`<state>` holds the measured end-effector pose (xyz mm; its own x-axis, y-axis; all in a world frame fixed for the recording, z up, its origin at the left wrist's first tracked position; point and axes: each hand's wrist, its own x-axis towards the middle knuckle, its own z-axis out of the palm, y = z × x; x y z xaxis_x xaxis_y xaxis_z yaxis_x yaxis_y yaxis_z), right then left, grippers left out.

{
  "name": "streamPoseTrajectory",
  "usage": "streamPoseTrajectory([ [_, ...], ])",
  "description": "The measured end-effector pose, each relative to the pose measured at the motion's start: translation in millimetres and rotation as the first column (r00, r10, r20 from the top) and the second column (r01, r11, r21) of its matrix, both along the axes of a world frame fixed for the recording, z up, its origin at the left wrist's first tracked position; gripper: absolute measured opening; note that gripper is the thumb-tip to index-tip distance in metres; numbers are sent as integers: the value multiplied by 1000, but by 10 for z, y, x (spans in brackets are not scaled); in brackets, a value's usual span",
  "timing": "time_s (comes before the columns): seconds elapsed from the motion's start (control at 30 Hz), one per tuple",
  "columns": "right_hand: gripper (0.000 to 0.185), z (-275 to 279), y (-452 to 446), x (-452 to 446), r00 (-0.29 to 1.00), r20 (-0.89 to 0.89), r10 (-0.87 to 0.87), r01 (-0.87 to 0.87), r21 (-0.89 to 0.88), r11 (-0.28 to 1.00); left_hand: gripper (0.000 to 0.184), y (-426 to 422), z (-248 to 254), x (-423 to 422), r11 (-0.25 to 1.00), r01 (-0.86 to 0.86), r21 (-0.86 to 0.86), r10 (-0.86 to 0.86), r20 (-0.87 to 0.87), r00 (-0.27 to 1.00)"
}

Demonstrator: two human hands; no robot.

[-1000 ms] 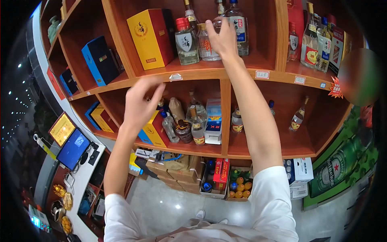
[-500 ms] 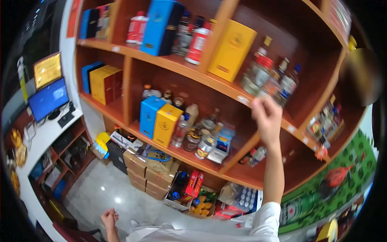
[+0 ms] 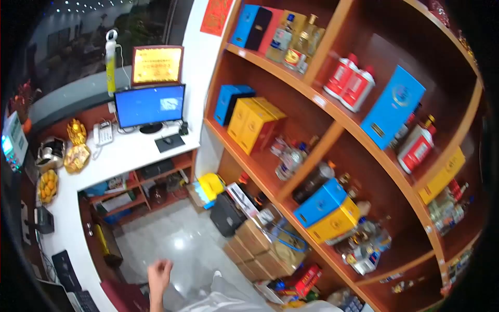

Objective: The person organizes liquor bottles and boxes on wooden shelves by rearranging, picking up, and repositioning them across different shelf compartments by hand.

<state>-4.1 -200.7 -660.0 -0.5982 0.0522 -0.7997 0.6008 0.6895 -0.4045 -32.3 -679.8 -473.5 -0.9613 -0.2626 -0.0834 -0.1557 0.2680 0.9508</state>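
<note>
My left hand [image 3: 159,273] hangs over the grey tiled floor [image 3: 179,223], low in the view, its fingers loosely curled in and no object showing in them. It touches nothing; closest to it is a dark red chair [image 3: 125,297] by the counter. My right hand is out of the frame. Along the right stands a wooden shelf unit [image 3: 317,99] with blue boxes [image 3: 393,106], yellow boxes [image 3: 253,125], red-and-white bottles [image 3: 417,149] and clear glass bottles [image 3: 280,39].
A white counter [image 3: 117,158] at left carries a monitor [image 3: 150,106], a telephone [image 3: 103,134], a gold figurine [image 3: 76,131] and a bowl of yellow fruit [image 3: 48,185]. Cardboard boxes [image 3: 262,255], a black case [image 3: 227,214] and a red box [image 3: 307,281] stand below the shelves.
The view has swung left, bringing more of the counter and monitor into sight. My right hand, raised before the shelves earlier, has left the frame. My left hand remains low with curled fingers.
</note>
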Motion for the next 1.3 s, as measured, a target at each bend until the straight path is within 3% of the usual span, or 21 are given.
streamPoseTrajectory([
  [0.13, 21, -126, 60, -347, 968, 175, -179, 166, 86, 982, 23, -791, -1423, 193, 998, 33, -53, -24, 162, 987],
  [0.17, 21, -205, 72, -511, 960, 186, -208, 193, 92, 977, 31, -726, -1156, 38, 998, -40, 51, 21, 325, 946],
  [0.23, 21, -308, 13, -953, 948, 192, -256, 245, 75, 966, 24, -562, -1051, -486, 946, -30, 322, -73, 303, 950],
  [0.3, 21, -424, -138, -1503, 956, 168, -239, 236, 35, 971, 26, -252, -820, -1391, 969, 0, 247, -82, 321, 944],
  [0.37, 21, -546, -345, -2193, 988, 75, -137, 139, -19, 990, 24, 111, -278, -2287, 952, 251, -175, -245, 52, 968],
  [0.43, 21, -588, -558, -3131, 988, -120, 93, -97, -31, 995, 26, 473, 462, -3076, 885, 409, -222, -452, -205, 868],
  [0.47, 21, -530, -715, -3726, 888, -302, 347, -339, 82, 937, 25, 636, 860, -3394, 844, 477, -245, -529, -230, 817],
  [0.5, 21, -308, -842, -4353, 681, -446, 581, -500, 297, 813, 23, 735, 1124, -3668, 809, 514, -284, -586, -333, 739],
  [0.53, 21, -55, -966, -4923, 521, -548, 655, -491, 436, 755, 22, 785, 1402, -3875, 760, 533, -373, -645, -328, 690],
  [0.57, 21, 363, -1059, -5465, 466, -653, 597, -410, 439, 800, 22, 856, 1603, -4026, 770, 562, -301, -638, -342, 690],
  [0.6, 26, 1024, -1274, -5919, 564, -822, 80, -135, 5, 991, 21, 899, 1674, -4155, 768, 592, -242, -639, -342, 689],
  [0.63, 32, 1714, -1414, -6229, 618, -774, 139, -219, 1, 976, 20, 903, 1702, -4269, 763, 619, -183, -640, -341, 688],
  [0.67, 38, 2375, -1619, -6257, 515, -857, -23, -269, -186, 945, 19, 887, 1613, -4376, 735, 673, -78, -660, -308, 685],
  [0.73, 32, 3539, -1877, -6180, 545, -826, -146, -399, -408, 821, 18, 810, 1307, -4583, 648, 752, 121, -721, -222, 656],
  [0.83, 24, 4764, -1878, -6064, 224, -973, 55, -451, -53, 891, 22, 595, 616, -4868, 509, 667, 544, -746, -108, 657],
  [0.87, 23, 5155, -1868, -6069, -35, -985, 166, -381, 167, 909, 25, 466, 406, -4968, 514, 612, 601, -771, 10, 637],
  [0.97, 24, 6154, -1939, -6124, -319, -891, 324, -17, 347, 938, 24, 65, 119, -5369, 475, 545, 691, -840, 173, 514],
  [1.03, 24, 6705, -2026, -6399, -474, -621, 624, 382, 494, 781, 23, -169, 203, -5741, 464, 575, 674, -860, 189, 474],
  [1.07, 37, 6988, -2158, -6470, -396, -594, 700, 460, 531, 711, 23, -253, 229, -5953, 450, 589, 671, -867, 171, 468],
  [1.23, 41, 7788, -2163, -7280, -365, -357, 860, 702, 500, 506, 21, -366, 555, -7120, 423, 673, 607, -872, 72, 484],
  [1.3, 44, 7920, -2152, -7237, -233, -383, 894, 771, 487, 410, 22, -317, 679, -7406, 393, 723, 568, -882, 9, 472],
])
